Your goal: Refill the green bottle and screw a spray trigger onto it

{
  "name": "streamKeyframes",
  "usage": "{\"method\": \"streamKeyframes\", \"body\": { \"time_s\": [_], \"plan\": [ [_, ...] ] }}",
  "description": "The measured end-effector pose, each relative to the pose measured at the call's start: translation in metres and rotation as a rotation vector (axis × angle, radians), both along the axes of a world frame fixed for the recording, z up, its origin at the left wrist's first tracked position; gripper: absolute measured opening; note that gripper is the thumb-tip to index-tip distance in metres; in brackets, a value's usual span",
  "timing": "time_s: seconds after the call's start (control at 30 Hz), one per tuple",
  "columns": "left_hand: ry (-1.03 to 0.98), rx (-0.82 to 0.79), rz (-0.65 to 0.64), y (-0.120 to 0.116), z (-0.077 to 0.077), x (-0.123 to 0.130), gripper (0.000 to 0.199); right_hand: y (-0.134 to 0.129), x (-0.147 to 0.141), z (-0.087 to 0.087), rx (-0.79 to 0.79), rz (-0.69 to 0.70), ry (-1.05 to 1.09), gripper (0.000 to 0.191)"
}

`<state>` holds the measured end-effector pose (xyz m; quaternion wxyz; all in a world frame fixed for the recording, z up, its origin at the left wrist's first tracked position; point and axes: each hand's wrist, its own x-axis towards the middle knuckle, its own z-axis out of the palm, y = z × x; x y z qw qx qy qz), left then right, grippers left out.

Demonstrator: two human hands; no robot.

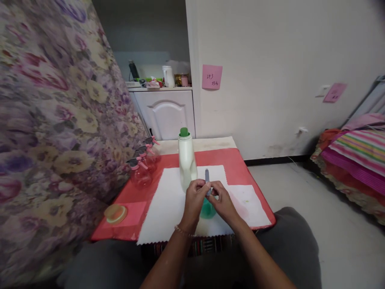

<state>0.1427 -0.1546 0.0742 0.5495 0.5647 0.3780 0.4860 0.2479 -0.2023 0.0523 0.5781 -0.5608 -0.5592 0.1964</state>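
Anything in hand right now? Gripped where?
A slim grey piece, pinched near its lower end by the left hand and right hand; exactly what it is can't be told.

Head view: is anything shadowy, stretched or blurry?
Head view: the alcove is dimmer than the wall; same view: the floral curtain seems stretched toward the edge; same view: writing on the rightmost pink note is too blurred to read.

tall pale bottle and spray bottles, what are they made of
The tall pale bottle looks like satin-finish moulded plastic, judging by its soft sheen and ridged neck. The spray bottles have clear, glossy bodies, red tabletop showing through: probably plastic, possibly glass.
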Motion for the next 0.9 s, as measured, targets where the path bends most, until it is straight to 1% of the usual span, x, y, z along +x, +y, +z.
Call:
{"method": "streamKeyframes", "body": {
  "time_s": [0.07, 0.13, 0.23, 0.3, 0.37, 0.43, 0.5, 0.57, 0.63, 0.67, 0.7, 0.8, 0.87, 0.9],
  "plan": [
    [0.004, 0.003, 0.000, 0.001, -0.002, 0.000, 0.025, 0.001, 0.000, -0.001, 0.005, -0.010, 0.003, 0.015],
    [0.010, 0.001, -0.004, 0.001, -0.003, 0.000, 0.026, 0.003, -0.004, -0.003, 0.003, -0.071, 0.020, 0.009],
    [0.021, 0.000, -0.008, 0.001, -0.004, 0.000, 0.027, 0.005, -0.007, -0.008, -0.017, -0.149, 0.056, 0.011],
    [0.026, 0.004, -0.012, 0.001, -0.005, 0.000, 0.028, 0.004, -0.006, -0.008, -0.025, -0.121, 0.063, 0.019],
    [0.030, 0.013, -0.008, 0.001, -0.006, 0.000, 0.027, 0.003, -0.002, -0.006, -0.020, -0.047, 0.051, 0.025],
    [0.032, 0.027, 0.005, 0.002, -0.007, -0.001, 0.026, 0.002, 0.001, -0.005, -0.008, 0.012, 0.035, 0.022],
    [0.033, 0.045, 0.018, 0.002, -0.008, -0.001, 0.024, 0.002, 0.001, -0.005, 0.004, 0.003, 0.032, 0.012],
    [0.035, 0.065, 0.022, 0.003, -0.009, -0.002, 0.022, 0.004, -0.002, -0.007, 0.014, -0.067, 0.042, 0.007],
    [0.041, 0.082, 0.023, 0.003, -0.009, -0.003, 0.022, 0.005, -0.004, -0.010, 0.017, -0.137, 0.058, 0.012],
    [0.044, 0.090, 0.022, 0.003, -0.009, -0.004, 0.021, 0.005, -0.005, -0.010, 0.015, -0.149, 0.062, 0.014],
    [0.048, 0.097, 0.021, 0.003, -0.009, -0.004, 0.021, 0.004, -0.005, -0.010, 0.013, -0.139, 0.062, 0.017],
    [0.055, 0.114, 0.021, 0.003, -0.010, -0.004, 0.021, 0.003, -0.002, -0.009, 0.020, -0.037, 0.044, 0.021],
    [0.060, 0.120, 0.020, 0.003, -0.011, -0.004, 0.021, 0.003, -0.001, -0.008, 0.032, -0.006, 0.040, 0.018],
    [0.063, 0.122, 0.020, 0.004, -0.011, -0.004, 0.021, 0.004, -0.001, -0.009, 0.034, -0.021, 0.048, 0.013]
  ]
}}
